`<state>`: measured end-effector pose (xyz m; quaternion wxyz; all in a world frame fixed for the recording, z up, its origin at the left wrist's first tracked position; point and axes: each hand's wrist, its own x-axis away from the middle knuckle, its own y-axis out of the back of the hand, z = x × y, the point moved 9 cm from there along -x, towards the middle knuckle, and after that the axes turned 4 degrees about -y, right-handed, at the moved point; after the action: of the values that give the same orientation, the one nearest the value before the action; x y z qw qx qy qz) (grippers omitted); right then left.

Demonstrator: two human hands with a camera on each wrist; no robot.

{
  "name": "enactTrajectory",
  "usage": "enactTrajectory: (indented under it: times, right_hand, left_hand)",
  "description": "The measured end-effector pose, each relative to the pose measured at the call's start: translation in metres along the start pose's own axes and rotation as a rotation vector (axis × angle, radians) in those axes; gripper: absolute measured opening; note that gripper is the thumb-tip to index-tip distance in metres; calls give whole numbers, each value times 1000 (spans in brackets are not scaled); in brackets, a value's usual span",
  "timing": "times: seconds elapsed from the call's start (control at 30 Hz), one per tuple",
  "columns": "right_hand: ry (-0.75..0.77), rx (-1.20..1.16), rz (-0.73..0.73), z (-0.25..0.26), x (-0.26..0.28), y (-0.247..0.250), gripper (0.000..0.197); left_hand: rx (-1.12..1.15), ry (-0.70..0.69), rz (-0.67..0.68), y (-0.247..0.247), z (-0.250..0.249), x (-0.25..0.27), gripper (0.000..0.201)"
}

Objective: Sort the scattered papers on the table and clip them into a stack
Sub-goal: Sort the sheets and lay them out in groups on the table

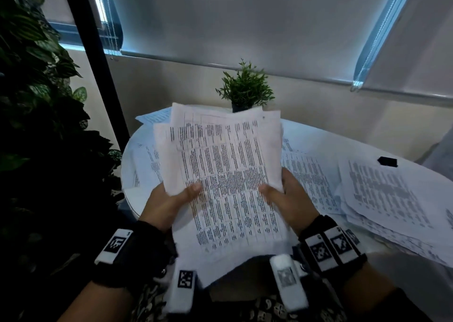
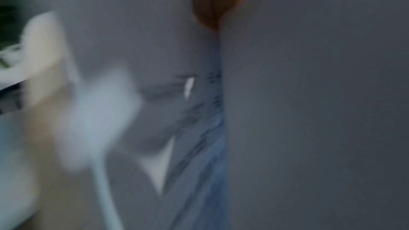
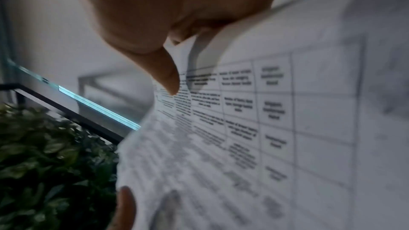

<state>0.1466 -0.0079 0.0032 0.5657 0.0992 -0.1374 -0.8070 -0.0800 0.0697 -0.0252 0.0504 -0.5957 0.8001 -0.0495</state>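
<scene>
I hold an uneven bundle of printed papers (image 1: 225, 169) upright above the near edge of the round white table (image 1: 326, 135). My left hand (image 1: 171, 199) grips its left side, thumb on the top sheet. My right hand (image 1: 284, 196) grips the right side, thumb on the front, fingers behind. The sheets carry tables of small text (image 3: 254, 111) and their edges are not lined up. In the left wrist view blurred paper (image 2: 309, 111) fills the frame. A small black clip (image 1: 387, 161) lies on the table at the far right.
More loose printed sheets (image 1: 382, 199) lie spread over the table's right side, others (image 1: 144, 159) on the left behind the bundle. A small potted plant (image 1: 245, 88) stands at the table's far edge. Dark leafy plants (image 1: 36, 101) and a black pole (image 1: 98, 59) are on the left.
</scene>
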Motion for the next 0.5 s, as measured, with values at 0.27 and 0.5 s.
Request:
enactTrajectory:
  times: [0.27, 0.5]
  right_hand:
    - [-89, 140, 115, -26, 4, 8, 21]
    - [-136, -57, 2, -46, 15, 32, 20]
  left_hand:
    - [97, -80, -190, 3, -2, 1, 35]
    - [-12, -77, -99, -30, 11, 7, 12]
